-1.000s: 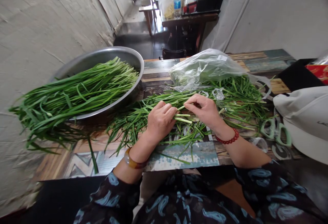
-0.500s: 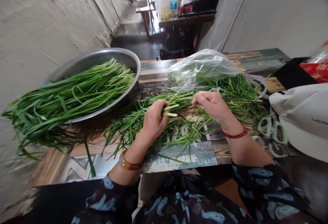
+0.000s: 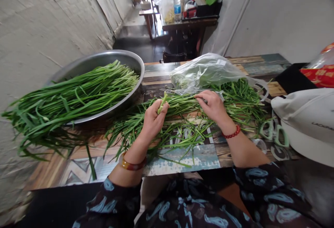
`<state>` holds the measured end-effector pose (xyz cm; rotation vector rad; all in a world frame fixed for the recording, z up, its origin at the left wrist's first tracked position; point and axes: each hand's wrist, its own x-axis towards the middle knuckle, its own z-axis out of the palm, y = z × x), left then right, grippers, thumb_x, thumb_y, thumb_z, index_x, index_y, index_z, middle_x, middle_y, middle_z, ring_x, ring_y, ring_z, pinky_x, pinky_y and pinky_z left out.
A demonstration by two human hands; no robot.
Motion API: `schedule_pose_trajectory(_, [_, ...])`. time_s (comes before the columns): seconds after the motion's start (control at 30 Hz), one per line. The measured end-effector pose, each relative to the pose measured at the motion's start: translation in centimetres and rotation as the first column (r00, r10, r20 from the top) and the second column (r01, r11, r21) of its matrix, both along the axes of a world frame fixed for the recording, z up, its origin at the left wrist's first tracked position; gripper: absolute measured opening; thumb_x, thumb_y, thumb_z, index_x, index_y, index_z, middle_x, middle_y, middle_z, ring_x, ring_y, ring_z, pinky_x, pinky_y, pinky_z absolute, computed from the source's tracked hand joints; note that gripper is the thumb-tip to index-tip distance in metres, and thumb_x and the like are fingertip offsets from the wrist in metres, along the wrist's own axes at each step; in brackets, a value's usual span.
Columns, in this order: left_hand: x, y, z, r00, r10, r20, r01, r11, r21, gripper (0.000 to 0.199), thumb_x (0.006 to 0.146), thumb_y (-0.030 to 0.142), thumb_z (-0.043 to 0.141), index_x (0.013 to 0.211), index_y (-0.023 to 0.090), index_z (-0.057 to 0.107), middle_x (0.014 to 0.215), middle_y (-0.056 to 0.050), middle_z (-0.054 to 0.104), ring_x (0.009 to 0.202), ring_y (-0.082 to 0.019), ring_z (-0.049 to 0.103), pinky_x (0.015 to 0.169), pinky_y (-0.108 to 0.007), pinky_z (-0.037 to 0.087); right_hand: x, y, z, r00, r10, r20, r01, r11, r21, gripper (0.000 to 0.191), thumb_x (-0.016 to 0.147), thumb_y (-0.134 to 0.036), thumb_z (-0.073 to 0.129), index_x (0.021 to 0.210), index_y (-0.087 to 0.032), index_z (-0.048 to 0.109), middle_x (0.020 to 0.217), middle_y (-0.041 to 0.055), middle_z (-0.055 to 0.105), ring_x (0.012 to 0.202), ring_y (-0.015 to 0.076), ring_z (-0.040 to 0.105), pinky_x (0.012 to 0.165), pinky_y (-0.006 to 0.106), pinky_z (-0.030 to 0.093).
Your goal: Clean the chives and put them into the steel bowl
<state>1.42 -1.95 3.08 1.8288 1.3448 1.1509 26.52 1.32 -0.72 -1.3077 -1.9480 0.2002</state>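
My left hand (image 3: pixel 154 119) is closed round a few garlic chive stalks (image 3: pixel 162 103), their pale cut ends pointing up past the thumb. My right hand (image 3: pixel 213 105) reaches over the loose heap, thumb and forefinger pinched at the end of a chive stalk; its other fingers are curled. Under and between both hands lies a loose heap of garlic chives (image 3: pixel 180 104), with trimmed bits scattered toward the table's front. To the left, a large metal basin (image 3: pixel 142 71) holds a thick bundle of long chives (image 3: pixel 86 89), whose leaf tips hang over its rim.
Behind the heap, a clear plastic bag (image 3: pixel 203 68) partly covers more chives. Light green-handled scissors (image 3: pixel 273 133) and a white cap (image 3: pixel 305 120) are at the right of the patterned table (image 3: pixel 180 160). Farther back, another table (image 3: pixel 190 24) carries a water bottle (image 3: pixel 177 3) and bags.
My left hand has turned, so the stalk ends that pointed right now point up. My right hand has shifted slightly left, its fingers lowered onto the stalks in the heap.
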Motion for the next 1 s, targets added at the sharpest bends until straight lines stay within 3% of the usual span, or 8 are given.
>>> schedule_pose_trajectory(0.07, [0.2,0.0,0.2,0.999,0.001,-0.049,0.000,1.000,0.025,0.024,0.093,0.033,0.050,0.075,0.018,0.054,0.065,0.004,0.044,0.062,-0.010,0.040,0.059,-0.023,0.033,0.0,0.0,-0.2,0.994,-0.025,0.111,0.023,1.000,0.013,0.021,0.094,-0.026,0.056,0.098,-0.019,0.075,0.101,0.0105,0.073,0.096,0.0261,0.065,0.088,0.043,0.048])
schedule_pose_trajectory(0.17, [0.3,0.0,0.1,0.997,0.000,-0.078,0.003,0.999,0.036,0.020,0.090,0.030,0.053,0.075,0.017,0.055,0.068,0.003,0.049,0.064,-0.010,0.044,0.062,-0.023,0.035,0.1,-0.1,-0.3,0.991,-0.023,0.129,0.022,1.000,0.009,0.014,0.091,-0.027,0.063,0.091,-0.020,0.075,0.099,0.0094,0.073,0.094,0.0262,0.065,0.088,0.043,0.048])
schedule_pose_trajectory(0.33, [0.3,0.3,-0.4,0.998,0.017,-0.068,-0.014,0.999,0.046,0.018,0.090,0.028,0.053,0.075,0.017,0.057,0.068,0.003,0.052,0.066,-0.011,0.048,0.064,-0.023,0.038,-0.2,-0.3,0.5,0.994,0.054,-0.095,-0.051,0.998,0.032,0.008,0.088,-0.025,0.066,0.083,-0.021,0.072,0.094,0.0073,0.072,0.094,0.0228,0.066,0.086,0.039,0.050])
schedule_pose_trajectory(0.53, [0.3,0.2,-0.4,0.999,0.023,-0.045,-0.016,0.987,0.160,0.018,0.091,0.025,0.054,0.082,0.017,0.067,0.074,0.000,0.061,0.071,-0.013,0.054,0.069,-0.025,0.043,-1.0,-1.5,2.6,0.910,0.163,-0.381,-0.192,0.981,-0.039,0.010,0.084,-0.027,0.070,0.075,-0.022,0.070,0.085,0.0044,0.073,0.083,0.0185,0.066,0.068,0.031,0.048])
schedule_pose_trajectory(0.73, [0.5,0.3,-0.9,0.988,-0.112,-0.103,0.133,0.964,0.230,0.014,0.084,0.027,0.071,0.094,0.017,0.073,0.074,-0.001,0.059,0.074,-0.015,0.053,0.069,-0.027,0.042,-2.1,-2.5,3.3,0.833,0.274,-0.480,-0.318,0.948,-0.010,0.014,0.085,-0.029,0.069,0.072,-0.022,0.068,0.082,0.0026,0.072,0.078,0.0162,0.065,0.073,0.032,0.051])
schedule_pose_trajectory(0.8, [0.5,0.4,-1.2,0.981,-0.159,-0.109,0.179,0.960,0.214,0.011,0.085,0.028,0.070,0.083,0.017,0.072,0.068,0.001,0.053,0.069,-0.015,0.050,0.064,-0.026,0.039,-2.4,-2.6,3.2,0.820,0.293,-0.491,-0.344,0.939,-0.014,0.016,0.085,-0.030,0.070,0.071,-0.022,0.067,0.082,0.0025,0.071,0.077,0.0158,0.065,0.072,0.031,0.051])
schedule_pose_trajectory(0.9, [0.6,0.6,-1.4,0.970,-0.218,-0.111,0.235,0.956,0.176,0.032,0.088,0.027,0.065,0.058,0.017,0.056,0.062,0.002,0.044,0.063,-0.012,0.044,0.059,-0.026,0.033,-2.6,-2.7,3.0,0.822,0.280,-0.496,-0.342,0.939,-0.035,0.023,0.089,-0.034,0.066,0.070,-0.021,0.067,0.084,0.0032,0.071,0.078,0.0155,0.065,0.073,0.031,0.051])
schedule_pose_trajectory(1.0, [0.6,0.7,-1.3,0.962,-0.246,-0.122,0.259,0.960,0.109,0.042,0.089,0.028,0.062,0.053,0.017,0.046,0.060,0.003,0.039,0.060,-0.011,0.041,0.058,-0.026,0.030,-2.8,-2.7,2.6,0.845,0.262,-0.467,-0.335,0.939,-0.078,0.025,0.094,-0.040,0.058,0.083,-0.022,0.071,0.094,0.0058,0.072,0.090,0.0175,0.067,0.081,0.033,0.052])
